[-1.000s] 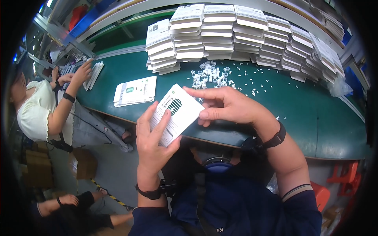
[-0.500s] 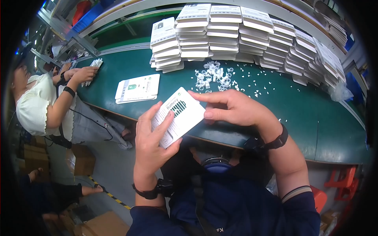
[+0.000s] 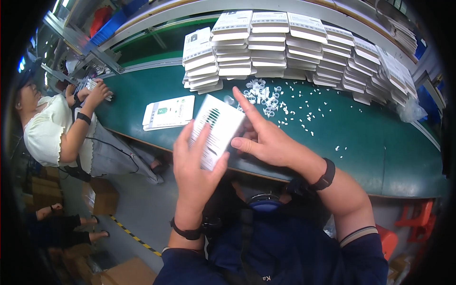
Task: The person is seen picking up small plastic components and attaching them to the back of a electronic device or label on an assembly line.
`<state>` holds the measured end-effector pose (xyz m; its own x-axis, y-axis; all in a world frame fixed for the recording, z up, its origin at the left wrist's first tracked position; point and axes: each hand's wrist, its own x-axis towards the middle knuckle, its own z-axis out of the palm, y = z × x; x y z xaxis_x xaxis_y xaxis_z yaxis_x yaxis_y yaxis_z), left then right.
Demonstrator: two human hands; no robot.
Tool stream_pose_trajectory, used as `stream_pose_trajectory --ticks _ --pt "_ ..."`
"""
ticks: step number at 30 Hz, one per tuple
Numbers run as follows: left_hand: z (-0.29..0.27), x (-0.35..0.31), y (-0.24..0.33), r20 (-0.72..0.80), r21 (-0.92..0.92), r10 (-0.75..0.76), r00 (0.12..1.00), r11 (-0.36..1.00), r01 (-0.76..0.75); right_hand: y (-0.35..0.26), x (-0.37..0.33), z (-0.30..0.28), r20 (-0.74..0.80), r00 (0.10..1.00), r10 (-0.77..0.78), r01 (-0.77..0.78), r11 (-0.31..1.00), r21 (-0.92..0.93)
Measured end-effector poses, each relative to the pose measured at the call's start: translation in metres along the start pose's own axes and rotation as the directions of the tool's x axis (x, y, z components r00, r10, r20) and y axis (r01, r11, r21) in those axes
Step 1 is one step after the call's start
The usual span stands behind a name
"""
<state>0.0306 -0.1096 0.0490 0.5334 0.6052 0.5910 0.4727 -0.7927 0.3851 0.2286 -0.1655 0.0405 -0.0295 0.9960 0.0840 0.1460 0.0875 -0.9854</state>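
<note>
My left hand (image 3: 197, 173) is closed round a thin white cardboard box (image 3: 225, 121) with green and dark print on its face. The box tilts above the table's near edge and is a little blurred. At the box's right edge is my right hand (image 3: 273, 142), its index finger stretched up and its thumb apart. The other fingers of that hand are partly hidden; nothing shows in its grip. Beyond it lies a heap of white ring-shaped plastic clips (image 3: 262, 94). A short pile of similar flat boxes (image 3: 168, 112) rests to the left.
Tall stacks of white boxes (image 3: 268, 45) line the back of the green table (image 3: 356, 161). Small white bits (image 3: 308, 114) are scattered in front. A co-worker (image 3: 52, 123) handles white items at the left. A cardboard carton (image 3: 102, 195) sits on the floor.
The box has turned more upright in my left hand. My right index finger has swung upward from the box's top corner, and the thumb has come off its right edge.
</note>
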Motion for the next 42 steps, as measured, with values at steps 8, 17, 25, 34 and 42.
stream_pose_trajectory --ticks 8,17,25,34,42 --pt "0.004 0.116 -0.059 -0.189 0.092 -0.172 0.967 0.977 0.192 -0.006 0.0 -0.001 0.066 0.996 -0.064 0.078 0.968 -0.237" --pt "0.027 0.208 -0.082 0.066 -0.273 -0.318 0.946 0.906 0.324 -0.002 -0.002 -0.005 0.03 0.986 -0.163 0.163 0.917 -0.364" --pt "0.008 0.115 -0.133 0.089 -0.072 -0.234 0.968 0.968 0.241 0.006 -0.001 -0.002 -0.036 0.952 -0.303 0.273 0.899 -0.341" --pt "0.01 -0.007 -0.123 0.211 0.298 -0.065 0.975 0.955 -0.001 -0.012 0.0 -0.008 -0.04 0.946 -0.322 0.278 0.868 -0.411" --pt "-0.005 -0.019 -0.093 0.193 0.257 -0.041 0.98 0.966 -0.011 -0.113 -0.065 -0.022 -0.273 0.321 -0.907 0.849 0.403 -0.341"
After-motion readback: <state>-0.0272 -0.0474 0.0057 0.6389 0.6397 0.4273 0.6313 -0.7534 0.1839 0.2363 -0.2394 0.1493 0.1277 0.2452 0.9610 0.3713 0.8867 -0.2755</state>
